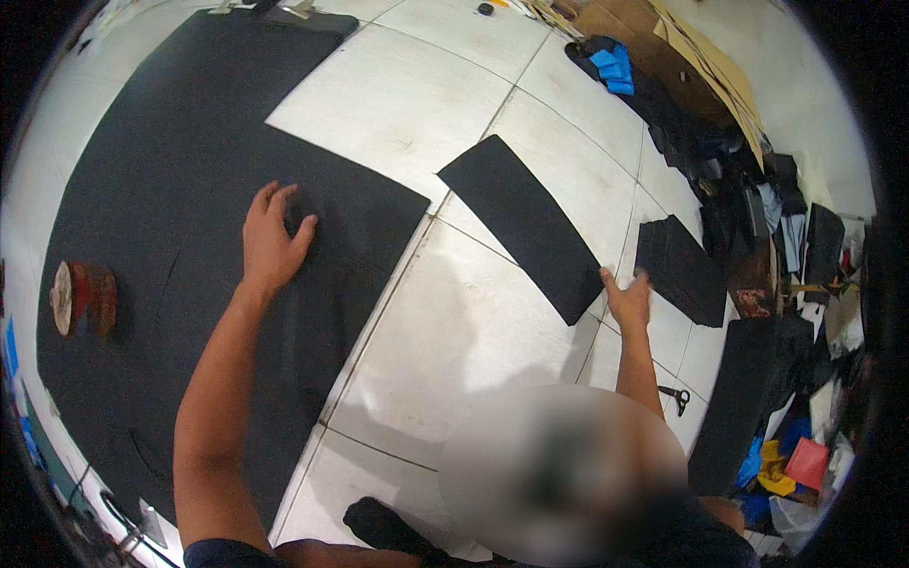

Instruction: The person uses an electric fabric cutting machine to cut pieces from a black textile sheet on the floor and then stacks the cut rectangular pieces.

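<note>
My left hand [270, 241] lies flat, fingers spread, on a large black fabric sheet [161, 218] spread over the white tiled floor. My right hand [627, 301] reaches out to the near end of a long black fabric strip [525, 222] that lies diagonally on the tiles; its fingers touch the strip's corner, next to a stack of black cut pieces [682, 267]. Whether the fingers pinch the strip cannot be made out.
A red and white tape roll [80, 295] sits on the sheet at far left. Scissors [677, 396] lie on the tiles near my right arm. Another black strip [739, 398], cardboard [682, 57], blue scraps [614, 68] and mixed clutter [805, 454] crowd the right side.
</note>
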Demonstrator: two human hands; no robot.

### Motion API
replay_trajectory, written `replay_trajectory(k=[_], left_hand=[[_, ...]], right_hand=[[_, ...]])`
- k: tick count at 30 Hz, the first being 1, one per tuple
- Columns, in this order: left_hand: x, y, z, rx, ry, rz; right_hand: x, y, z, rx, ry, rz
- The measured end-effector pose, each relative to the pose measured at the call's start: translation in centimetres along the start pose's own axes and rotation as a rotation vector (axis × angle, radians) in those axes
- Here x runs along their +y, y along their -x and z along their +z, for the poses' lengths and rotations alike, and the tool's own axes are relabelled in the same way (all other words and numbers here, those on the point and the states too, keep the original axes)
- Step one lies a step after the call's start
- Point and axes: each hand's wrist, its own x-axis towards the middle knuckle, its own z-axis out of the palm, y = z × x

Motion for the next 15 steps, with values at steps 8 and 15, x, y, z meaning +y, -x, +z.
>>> replay_trajectory(k=[8, 15], left_hand=[[1.1, 6.7, -3.4, -0.384, -0.2, -0.144], [0.3, 6.5, -2.7, -0.45, -0.154, -0.203]], right_hand=[[-24.6, 8.0, 2.3, -0.429, -0.616, -0.82], [-37.1, 9.5, 3.7, -0.535, -0.026, -0.866]])
